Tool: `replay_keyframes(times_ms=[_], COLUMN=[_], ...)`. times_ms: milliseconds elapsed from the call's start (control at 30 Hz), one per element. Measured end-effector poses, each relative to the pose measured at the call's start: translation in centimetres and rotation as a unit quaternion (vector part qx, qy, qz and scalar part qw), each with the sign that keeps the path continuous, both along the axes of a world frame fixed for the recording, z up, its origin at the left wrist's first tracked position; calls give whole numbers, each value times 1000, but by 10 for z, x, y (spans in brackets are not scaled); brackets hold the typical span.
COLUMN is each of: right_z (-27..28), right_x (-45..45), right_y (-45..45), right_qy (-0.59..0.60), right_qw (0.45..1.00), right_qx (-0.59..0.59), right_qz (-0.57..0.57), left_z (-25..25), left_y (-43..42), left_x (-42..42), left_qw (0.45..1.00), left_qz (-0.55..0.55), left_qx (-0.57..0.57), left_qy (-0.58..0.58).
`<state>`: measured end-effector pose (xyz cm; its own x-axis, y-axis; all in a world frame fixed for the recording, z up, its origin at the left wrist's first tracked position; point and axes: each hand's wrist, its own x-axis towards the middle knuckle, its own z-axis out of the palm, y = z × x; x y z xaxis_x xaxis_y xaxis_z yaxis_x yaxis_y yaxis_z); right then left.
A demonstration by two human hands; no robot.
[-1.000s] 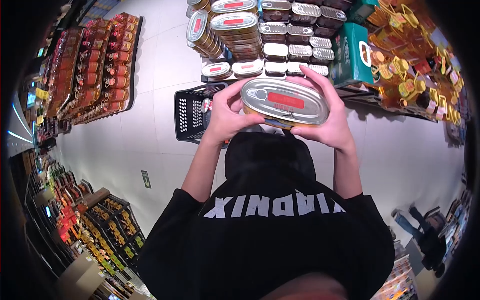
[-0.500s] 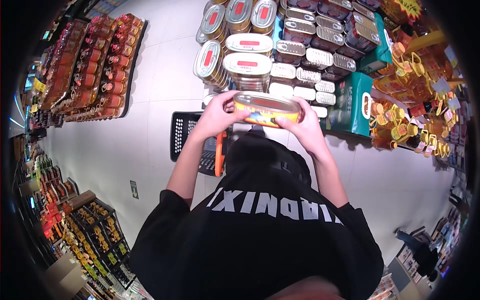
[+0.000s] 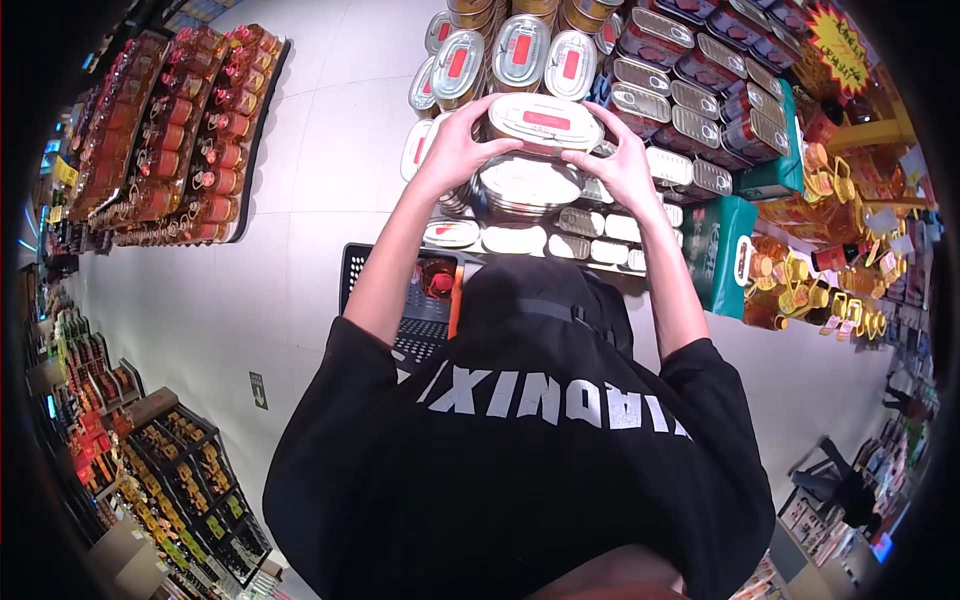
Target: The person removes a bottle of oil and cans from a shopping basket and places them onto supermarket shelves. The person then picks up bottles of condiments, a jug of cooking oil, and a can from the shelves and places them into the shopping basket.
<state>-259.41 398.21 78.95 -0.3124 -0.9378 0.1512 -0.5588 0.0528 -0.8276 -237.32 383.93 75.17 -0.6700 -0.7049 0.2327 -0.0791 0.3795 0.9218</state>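
Silver-lidded, an oval, red-labelled metal tin (image 3: 545, 120) was held between both hands, out in front of the body. Its left end was gripped by the bare left hand (image 3: 462, 155) and its right end by the bare right hand (image 3: 628, 168), with each thumb set at the near side. The tin's long axis was laid crosswise from hand to hand, the right end angled slightly nearer the body, and the lid was turned upward.

Between the wrists, a stack of oval silver-topped tins (image 3: 530, 185) was seen; whether it was touched by the held tin could not be told. Beyond the hands, oval tins with red lid labels (image 3: 520, 50) were stacked. Rectangular silver-lidded tins (image 3: 695, 125) were piled to the right of the right hand. Nearer the body than the left hand, a black perforated plastic basket (image 3: 420, 340) was placed.
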Motion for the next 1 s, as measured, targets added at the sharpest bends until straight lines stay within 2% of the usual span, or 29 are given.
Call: replay_keyframes(times_ms=[200, 333, 433, 533, 633, 667, 767, 867, 933, 1000], right_z=[1, -4, 1, 1, -7, -4, -13, -25, -28, -31], right_x=[0, 1, 4, 10, 13, 17, 29, 39, 48, 50], right_y=[-7, -9, -10, -2, 17, 25, 53, 76, 84, 89], right_qy=[17, 15, 14, 118, 226, 207, 137, 31, -58, -61], right_qw=[999, 999, 1000, 992, 961, 961, 974, 990, 983, 965], right_qx=[26, 37, 28, -22, -150, -181, -178, -120, -69, -7], right_qz=[5, -3, 1, -27, -51, -36, -12, 73, 158, 254], left_z=[-10, -10, -18, -13, -4, -4, -7, -38, -43, -55], left_y=[-6, -6, -8, -1, 15, 25, 52, 89, 124, 163], left_x=[-3, -3, -6, -4, 9, 17, 45, 75, 92, 111], left_qw=[998, 995, 994, 996, 993, 990, 969, 927, 895, 868], left_qz=[25, -14, -3, 47, 113, 138, 230, 342, 410, 465], left_qx=[-39, 99, 108, 74, 8, 31, 91, 147, 173, 167], left_qy=[-45, 15, 16, -17, -35, -28, 12, 49, 29, -45])
